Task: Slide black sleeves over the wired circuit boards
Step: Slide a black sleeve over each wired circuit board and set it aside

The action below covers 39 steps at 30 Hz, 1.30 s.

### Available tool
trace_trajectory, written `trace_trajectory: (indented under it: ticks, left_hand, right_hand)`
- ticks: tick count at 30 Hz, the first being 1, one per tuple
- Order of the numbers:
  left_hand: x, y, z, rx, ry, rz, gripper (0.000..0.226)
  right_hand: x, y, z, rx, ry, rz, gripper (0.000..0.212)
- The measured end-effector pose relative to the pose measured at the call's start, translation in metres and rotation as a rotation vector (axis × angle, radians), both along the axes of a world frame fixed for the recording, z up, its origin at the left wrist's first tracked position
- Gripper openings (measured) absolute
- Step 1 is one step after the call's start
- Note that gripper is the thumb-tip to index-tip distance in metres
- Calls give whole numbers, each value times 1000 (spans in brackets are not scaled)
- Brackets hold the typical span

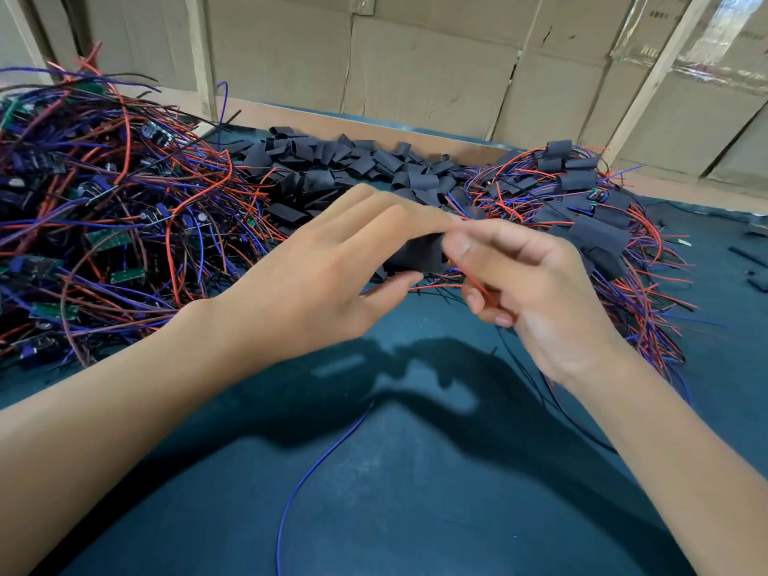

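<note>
Pinching a black sleeve (415,253) between thumb and fingers of the left hand (328,272), above the middle of the tabletop (415,492). Gripping red and black wires (440,286) in the curled fingers of the right hand (536,293), thumb pressing against the sleeve's right end; board inside the sleeve not visible. Trailing down over the near tabletop, a loose blue wire (316,467). Lying heaped along the left edge, unsleeved circuit boards (104,239) tangled in red and blue leads. Sitting piled at the far edge, between the two wire heaps, empty sleeves (340,168). Resting toward the right edge, just beyond the right hand, sleeved boards (598,239) with wires fanning out. Standing behind the far edge, cardboard boxes (436,68).
</note>
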State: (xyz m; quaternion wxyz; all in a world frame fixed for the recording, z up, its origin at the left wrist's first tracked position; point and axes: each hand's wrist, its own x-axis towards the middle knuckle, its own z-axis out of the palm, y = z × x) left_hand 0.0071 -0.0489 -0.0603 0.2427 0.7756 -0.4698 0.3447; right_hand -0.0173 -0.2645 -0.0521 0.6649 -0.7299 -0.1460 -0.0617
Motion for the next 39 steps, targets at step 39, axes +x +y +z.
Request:
trace_trajectory:
  ticks: [39]
  left_hand:
    - [59, 67, -13, 655, 227, 875, 14]
  right_hand:
    - [13, -42, 5, -694, -597, -854, 27]
